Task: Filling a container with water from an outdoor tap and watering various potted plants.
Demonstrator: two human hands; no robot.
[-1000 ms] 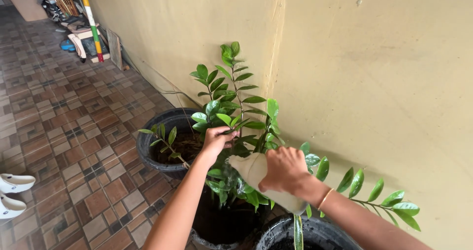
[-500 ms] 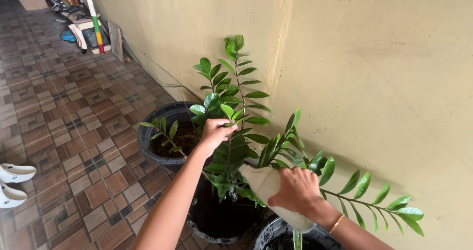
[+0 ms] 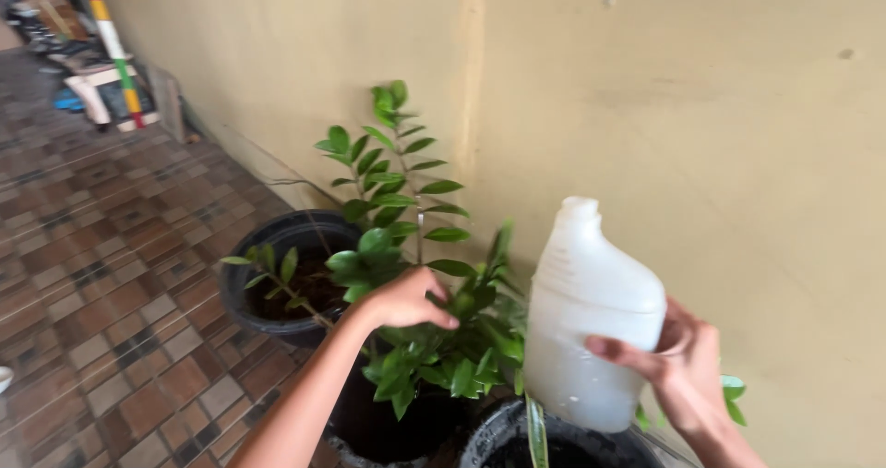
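Observation:
My right hand (image 3: 681, 368) grips a white plastic bottle (image 3: 587, 313) and holds it upright above a black pot (image 3: 498, 438) at the bottom edge. My left hand (image 3: 403, 299) reaches into the glossy green leaves of a potted plant (image 3: 399, 200) and touches a stem. This plant's own dark pot (image 3: 362, 431) stands below my left forearm. Its stems lean against the yellow wall.
A second black pot (image 3: 247, 283) with soil and a small seedling (image 3: 275, 270) stands to the left on the brown tiled floor (image 3: 101, 293). The yellow wall (image 3: 720, 136) fills the right side. A striped pole (image 3: 111, 42) and clutter sit far back left.
My right hand has turned the white bottle from tilted down at the plant to upright and lifted it. My left hand has sunk lower into the leaves. The view shifted right.

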